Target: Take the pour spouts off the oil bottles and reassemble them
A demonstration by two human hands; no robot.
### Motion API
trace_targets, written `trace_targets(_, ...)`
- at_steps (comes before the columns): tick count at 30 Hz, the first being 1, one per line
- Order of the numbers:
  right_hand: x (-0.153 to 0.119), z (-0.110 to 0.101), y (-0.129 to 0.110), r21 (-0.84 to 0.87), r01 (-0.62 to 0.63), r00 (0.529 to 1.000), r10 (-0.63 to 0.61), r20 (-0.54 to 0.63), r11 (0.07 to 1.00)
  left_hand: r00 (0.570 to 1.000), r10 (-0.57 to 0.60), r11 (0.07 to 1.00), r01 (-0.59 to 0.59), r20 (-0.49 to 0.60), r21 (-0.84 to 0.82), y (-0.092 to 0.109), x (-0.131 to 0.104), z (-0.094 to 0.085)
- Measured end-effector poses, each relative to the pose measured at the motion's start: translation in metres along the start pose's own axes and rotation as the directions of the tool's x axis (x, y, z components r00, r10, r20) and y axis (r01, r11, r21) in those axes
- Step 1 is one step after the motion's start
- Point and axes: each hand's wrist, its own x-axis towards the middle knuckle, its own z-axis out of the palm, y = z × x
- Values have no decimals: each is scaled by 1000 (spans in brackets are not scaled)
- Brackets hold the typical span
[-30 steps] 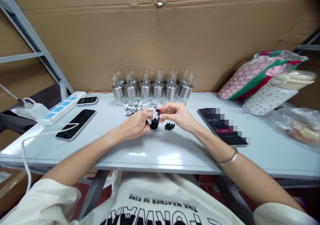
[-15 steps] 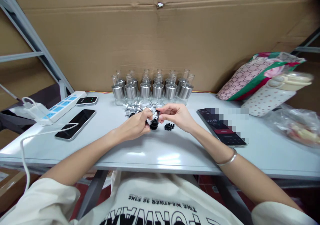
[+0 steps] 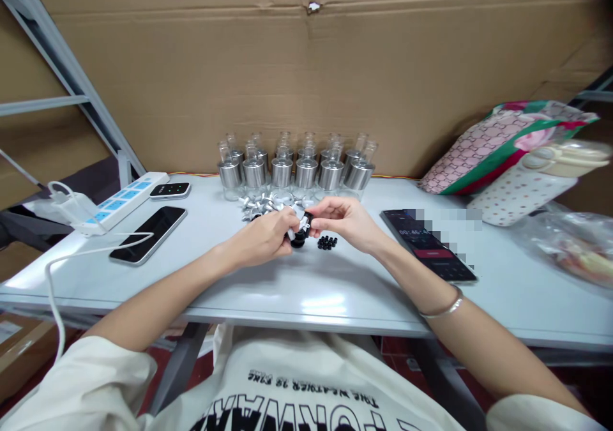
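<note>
Near the middle of the table, my left hand (image 3: 268, 236) is closed round a white and silver piece. My right hand (image 3: 345, 223) pinches a small black part (image 3: 308, 216) against that piece, its fingertips close to the left ones. Below the held pieces sits a round black part (image 3: 297, 242). Small black caps (image 3: 327, 243) lie in a cluster just right of the hands. Behind my left hand is a pile of silver and white fittings (image 3: 258, 206). Several glass bottles with metal bands (image 3: 281, 173) stand in two rows farther back.
A phone (image 3: 148, 235), a small device (image 3: 170, 190) and a power strip (image 3: 125, 202) with white cable lie left. On the right are another phone (image 3: 428, 246), a dotted bottle (image 3: 522, 191), a patterned bag (image 3: 479, 150) and a clear plastic bag (image 3: 569, 246). Cardboard (image 3: 215, 67) rises behind.
The whole view has shifted slightly, so things appear a little farther right. Both hands keep their hold on the pieces, with only slight finger movement.
</note>
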Motion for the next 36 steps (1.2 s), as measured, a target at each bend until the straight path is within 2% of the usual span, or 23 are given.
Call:
trace_targets(6, 0, -2, 2, -30, -4, 1000, 4, 7, 1000, 1000, 2, 1000, -2, -9, -11, 2, -1, 3)
trace_targets(12, 0, -1, 0, -35, -10, 999, 12, 44, 999, 999, 34, 998, -34, -4, 56, -2, -1, 2)
trace_targets(16, 0, 1, 2, -23, -14, 997, 16, 82, 1000, 996, 25, 990, -13, -82, 142, -3, 0, 1)
trace_targets(21, 1, 3, 8, 24, 5, 996, -7, 88, 1000, 989, 10, 987, 14, -148, 162, 1, 1, 0)
trace_targets(25, 1, 9, 9, -60, 69, 996, -66, 53, 996, 988, 24, 982, 7, -156, 190, 5, 2, 2)
trace_targets(28, 2, 11, 8, -97, 63, 997, -59, 41, 993, 990, 1, 985, 24, -143, 173, 9, 4, 1)
trace_targets(31, 3, 7, 6, -44, 34, 997, -31, 67, 998, 987, 18, 989, 6, -159, 148, 10, 5, -1)
trace_targets(36, 2, -3, 4, 160, -90, 992, 74, 102, 983, 985, 43, 990, -20, -166, 137, 6, 3, -2)
